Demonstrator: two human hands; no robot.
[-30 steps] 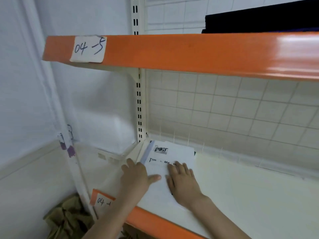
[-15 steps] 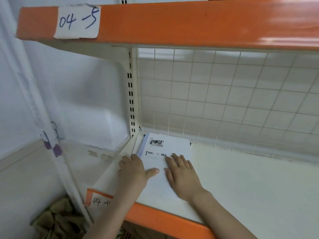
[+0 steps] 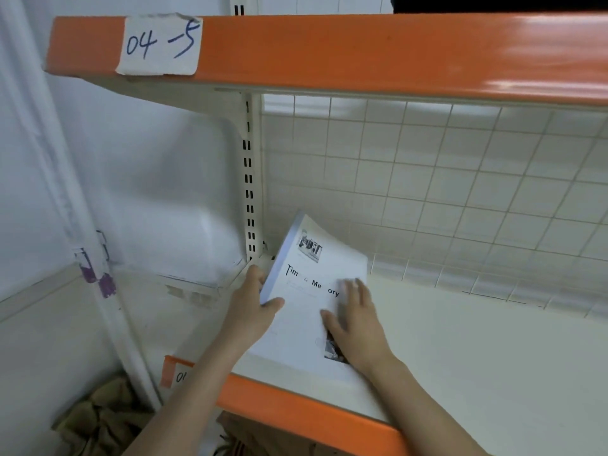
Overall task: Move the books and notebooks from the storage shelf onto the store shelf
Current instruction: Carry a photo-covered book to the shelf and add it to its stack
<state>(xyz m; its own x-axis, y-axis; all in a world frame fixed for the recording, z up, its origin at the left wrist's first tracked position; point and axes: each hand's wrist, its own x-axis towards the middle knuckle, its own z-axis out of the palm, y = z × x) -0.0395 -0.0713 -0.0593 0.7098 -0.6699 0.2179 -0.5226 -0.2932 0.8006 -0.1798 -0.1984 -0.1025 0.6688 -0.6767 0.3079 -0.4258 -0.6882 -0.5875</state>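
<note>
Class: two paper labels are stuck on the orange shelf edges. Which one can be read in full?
The upper label, reading "04 -5". The lower label is partly hidden behind the left hand's forearm.

A white softcover book (image 3: 312,291) with black lettering and a pale blue spine is lying on a cream metal shelf (image 3: 477,357) showing an orange front edge; behind it a white wire grid (image 3: 427,179) is patterning the back.
</note>
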